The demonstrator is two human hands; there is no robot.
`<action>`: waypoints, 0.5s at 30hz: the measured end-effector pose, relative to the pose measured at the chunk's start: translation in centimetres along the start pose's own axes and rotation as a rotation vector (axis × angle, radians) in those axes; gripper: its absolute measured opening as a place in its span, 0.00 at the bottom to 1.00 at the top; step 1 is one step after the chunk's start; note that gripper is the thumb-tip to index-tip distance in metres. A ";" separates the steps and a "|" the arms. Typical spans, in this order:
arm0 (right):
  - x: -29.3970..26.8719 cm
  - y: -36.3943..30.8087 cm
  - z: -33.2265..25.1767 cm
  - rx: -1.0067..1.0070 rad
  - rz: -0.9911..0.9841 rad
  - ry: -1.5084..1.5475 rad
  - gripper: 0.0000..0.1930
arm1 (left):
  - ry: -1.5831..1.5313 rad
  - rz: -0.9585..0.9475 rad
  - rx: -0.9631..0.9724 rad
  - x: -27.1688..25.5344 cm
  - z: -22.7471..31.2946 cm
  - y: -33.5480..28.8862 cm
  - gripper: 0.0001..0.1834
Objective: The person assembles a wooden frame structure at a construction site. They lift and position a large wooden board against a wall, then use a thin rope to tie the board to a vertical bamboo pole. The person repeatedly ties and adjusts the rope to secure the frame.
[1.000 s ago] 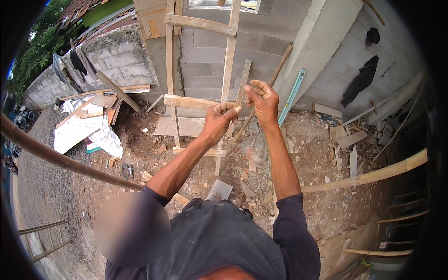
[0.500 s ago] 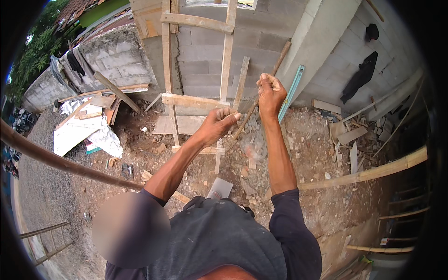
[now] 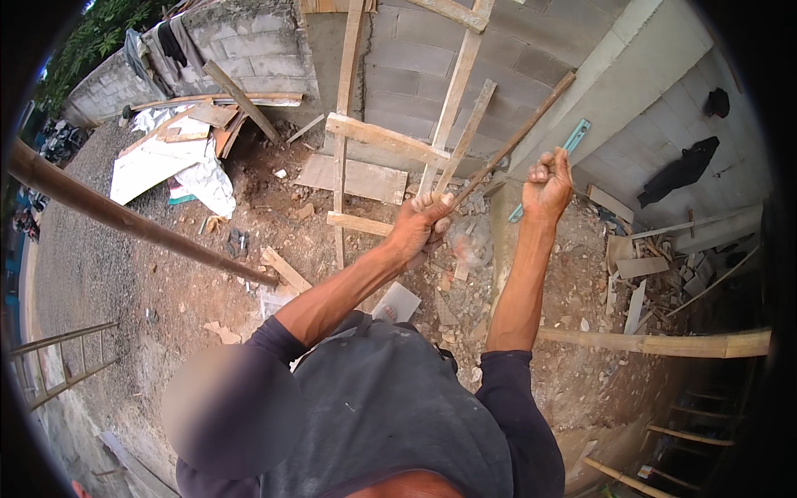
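Observation:
My left hand is closed in front of my chest, fingers curled and thumb pressed against them. Farther right and a little higher, my right hand is closed too, fingertips pinched together. Whatever either hand holds is too thin or hidden to make out. Behind the right hand a teal spirit level leans along a concrete column, partly covered by the hand. Beyond the left hand stands a wooden ladder, and a brown pole slants up behind both hands.
Boards and white sheets lie piled at the left. Bamboo poles cross on both sides below me. A grey block wall rises ahead. Rubble and dark clothing are at the right.
My hands have moved farther apart, the right one shifting right until it overlaps the spirit level. The whole view has turned, with the ladder and wall now farther right and tilted.

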State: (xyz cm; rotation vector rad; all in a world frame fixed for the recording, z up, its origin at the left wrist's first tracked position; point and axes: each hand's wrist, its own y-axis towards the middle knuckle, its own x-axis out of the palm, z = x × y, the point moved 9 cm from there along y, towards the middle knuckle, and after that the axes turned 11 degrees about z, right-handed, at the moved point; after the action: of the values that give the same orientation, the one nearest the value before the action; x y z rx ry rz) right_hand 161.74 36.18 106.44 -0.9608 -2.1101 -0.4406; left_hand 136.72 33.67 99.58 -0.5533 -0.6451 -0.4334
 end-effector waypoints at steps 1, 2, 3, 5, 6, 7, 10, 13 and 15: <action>-1.2 0.0 0.2 0.001 0.022 0.019 0.11 | -0.068 -0.015 0.032 -0.3 0.2 -0.4 0.11; -2.4 -0.1 0.5 0.024 0.042 0.025 0.11 | -0.072 -0.067 0.016 -0.4 -0.1 -0.6 0.12; -3.5 0.1 0.9 0.051 0.042 0.017 0.12 | -0.054 -0.122 -0.055 -0.2 -0.6 -1.2 0.12; -5.9 0.5 1.6 0.100 0.046 -0.002 0.12 | -0.025 -0.235 -0.205 0.8 -2.0 -2.6 0.13; -5.3 0.3 2.0 0.141 -0.004 -0.022 0.12 | -0.015 -0.247 -0.250 0.6 -3.3 -2.9 0.10; -4.5 -0.1 2.3 0.174 -0.084 -0.022 0.12 | -0.012 -0.209 -0.242 -0.1 -3.9 -3.2 0.09; -2.6 -1.5 2.1 0.318 -0.395 0.055 0.12 | 0.035 0.003 -0.153 -3.2 -5.3 -3.0 0.07; -4.4 -2.8 0.1 0.424 -0.457 0.078 0.14 | 0.056 0.239 -0.160 -8.4 -6.2 -0.3 0.07; -4.6 -4.2 0.5 0.513 -0.608 0.019 0.15 | 0.308 0.270 0.015 -8.0 -3.8 -1.0 0.09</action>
State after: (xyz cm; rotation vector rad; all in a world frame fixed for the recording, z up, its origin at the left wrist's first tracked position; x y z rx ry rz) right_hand 160.30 31.49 102.62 -0.0141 -2.3081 -0.1742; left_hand 132.10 32.29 92.09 -0.5376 -0.2728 -0.2514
